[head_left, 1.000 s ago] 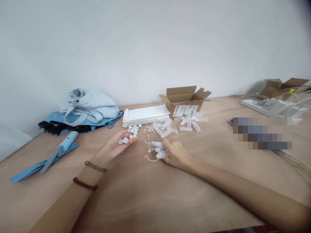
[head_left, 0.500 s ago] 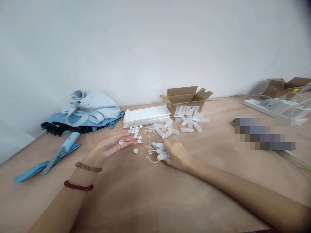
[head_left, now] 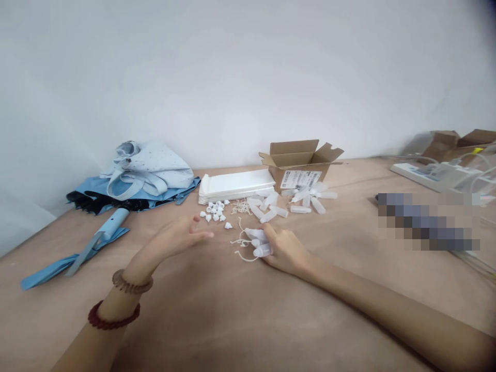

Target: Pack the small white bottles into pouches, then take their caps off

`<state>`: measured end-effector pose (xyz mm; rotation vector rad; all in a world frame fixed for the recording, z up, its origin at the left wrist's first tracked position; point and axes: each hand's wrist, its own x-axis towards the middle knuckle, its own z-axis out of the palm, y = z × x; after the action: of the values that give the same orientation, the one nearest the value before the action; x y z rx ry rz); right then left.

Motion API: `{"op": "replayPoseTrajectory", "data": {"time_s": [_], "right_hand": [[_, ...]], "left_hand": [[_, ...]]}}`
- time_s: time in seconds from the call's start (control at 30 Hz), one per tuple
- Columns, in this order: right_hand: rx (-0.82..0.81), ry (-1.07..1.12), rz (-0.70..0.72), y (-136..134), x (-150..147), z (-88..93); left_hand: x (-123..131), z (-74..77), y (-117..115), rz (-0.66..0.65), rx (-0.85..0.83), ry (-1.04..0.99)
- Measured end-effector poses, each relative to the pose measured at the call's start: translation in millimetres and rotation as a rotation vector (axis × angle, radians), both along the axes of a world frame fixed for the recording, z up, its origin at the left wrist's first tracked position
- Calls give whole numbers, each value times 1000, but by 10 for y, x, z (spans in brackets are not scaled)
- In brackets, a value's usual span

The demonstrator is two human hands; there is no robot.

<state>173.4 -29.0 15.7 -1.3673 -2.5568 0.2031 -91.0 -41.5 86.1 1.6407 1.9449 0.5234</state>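
Observation:
My right hand point(head_left: 284, 248) is closed around several translucent plastic squeeze bottles point(head_left: 262, 250), held low over the table. Their necks point left, and thin white strings point(head_left: 245, 254) trail out of them. To the left, my left hand point(head_left: 182, 237) hovers palm down, with thumb and forefinger apart and nothing visible between them; the underside of its palm is hidden. Small white pointed caps point(head_left: 214, 208) lie in a cluster just beyond its fingers. A single cap point(head_left: 228, 226) sits apart, between the two hands.
Loose bottles point(head_left: 300, 209) and a heap of strings point(head_left: 242, 206) lie behind my right hand. Farther back are a stack of white packets point(head_left: 236, 183) and an open cardboard box point(head_left: 298, 165). A blue umbrella point(head_left: 112, 222) and pale bag point(head_left: 151, 165) are left; a power strip point(head_left: 422, 175) is right.
My left hand has turned from palm up to palm down and drawn back slightly. The cap on its palm and one nearby on the table are out of sight. My right hand keeps its hold.

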Motion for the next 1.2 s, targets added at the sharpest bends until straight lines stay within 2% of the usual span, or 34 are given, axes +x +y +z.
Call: {"op": "replayPoseTrajectory", "data": {"time_s": [0.17,0.33,0.43,0.5,0.57,0.67,0.73,0.83,0.97,1.1,1.2], "right_hand": [[5,-5,-1,4,3,-6],[0,-5,-8,2,-3,-6],[15,5,-8,0,-1,-4],[17,16,-4,0,1,-2],[6,26,5,0,2,2],[-5,28,8,0,0,8],[1,28,10,1,-2,7],[11,23,14,2,-4,3],[11,14,8,-3,-6,9],[-6,10,-4,-10,-9,24],[-12,17,8,-8,-7,23]], "left_hand": [[-75,-155,47,-86,-171,6],[33,-197,123,-64,-125,-182],[2,-224,167,-15,-71,-244],[-65,-263,197,29,0,-160],[-126,-310,225,66,78,11],[-127,-368,249,6,104,261],[-52,-395,255,-56,82,347],[114,-445,264,-80,90,364],[290,-571,288,-46,157,358],[343,-677,325,6,245,358],[322,-692,361,16,271,364]]}}
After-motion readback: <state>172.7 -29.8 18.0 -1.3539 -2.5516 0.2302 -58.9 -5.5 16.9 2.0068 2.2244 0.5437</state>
